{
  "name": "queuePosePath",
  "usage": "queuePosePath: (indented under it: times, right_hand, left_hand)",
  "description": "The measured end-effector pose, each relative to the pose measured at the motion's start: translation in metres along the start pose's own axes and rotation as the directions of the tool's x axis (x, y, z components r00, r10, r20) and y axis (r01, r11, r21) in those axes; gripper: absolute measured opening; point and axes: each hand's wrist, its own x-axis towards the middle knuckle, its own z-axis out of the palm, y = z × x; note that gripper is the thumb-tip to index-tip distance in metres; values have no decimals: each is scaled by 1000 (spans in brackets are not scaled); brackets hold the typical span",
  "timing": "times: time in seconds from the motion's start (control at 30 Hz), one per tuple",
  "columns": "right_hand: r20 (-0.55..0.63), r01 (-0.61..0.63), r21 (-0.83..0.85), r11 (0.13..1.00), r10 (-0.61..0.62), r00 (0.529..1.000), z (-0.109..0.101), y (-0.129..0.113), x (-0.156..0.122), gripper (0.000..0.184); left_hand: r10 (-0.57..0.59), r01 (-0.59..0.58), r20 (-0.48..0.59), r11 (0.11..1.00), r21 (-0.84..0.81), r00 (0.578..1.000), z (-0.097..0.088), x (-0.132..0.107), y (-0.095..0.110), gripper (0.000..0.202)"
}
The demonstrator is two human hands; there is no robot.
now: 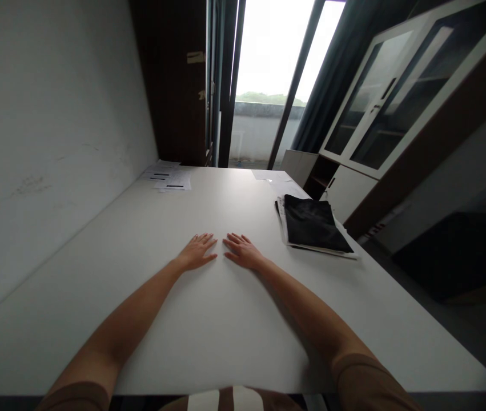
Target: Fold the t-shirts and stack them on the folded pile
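Both my hands lie palm down on a white table [208, 325], side by side with a small gap between them. My left hand [197, 252] rests flat with its fingers spread and holds nothing. Flat on the same surface, my right hand [241, 251] also has its fingers apart and nothing in it. To the right of my right hand sits a stack of folded cloth with a black piece [316, 224] on top and white layers under it. A gap of bare tabletop separates the stack from my hand.
Paper sheets [174, 181] with dark bars lie at the far left by the wall [54, 142]. More pale sheets [270, 176] are at the far right corner. Beyond the table stand a glass door [268, 80] and a white cabinet [356, 182].
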Motion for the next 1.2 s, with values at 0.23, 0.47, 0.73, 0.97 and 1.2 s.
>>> queuePosePath:
  times: [0.23, 0.47, 0.73, 0.97, 1.2]
  right_hand:
    - [1, 7, 2, 1000, -7, 1000, 2, 0, 0, 66]
    - [-142, -27, 123, 992, 45, 989, -5, 27, 6, 45]
    - [-472, -598, 200, 776, 611, 636, -77, 150, 8, 39]
    - [-480, -813, 255, 524, 798, 364, -93, 207, 1, 63]
    - [-388, -787, 464, 407, 892, 233, -112, 210, 0, 23]
  left_hand:
    - [-12, 12, 14, 1000, -2, 1000, -1, 0, 1, 67]
    - [-4, 4, 2, 1000, -15, 1000, -2, -1, 1, 66]
    - [-5, 5, -11, 1000, -17, 1000, -1, -1, 1, 66]
    - [-2, 2, -24, 1000, -13, 1000, 1, 0, 0, 65]
    - [-8, 8, -21, 1000, -15, 1000, -2, -1, 1, 64]
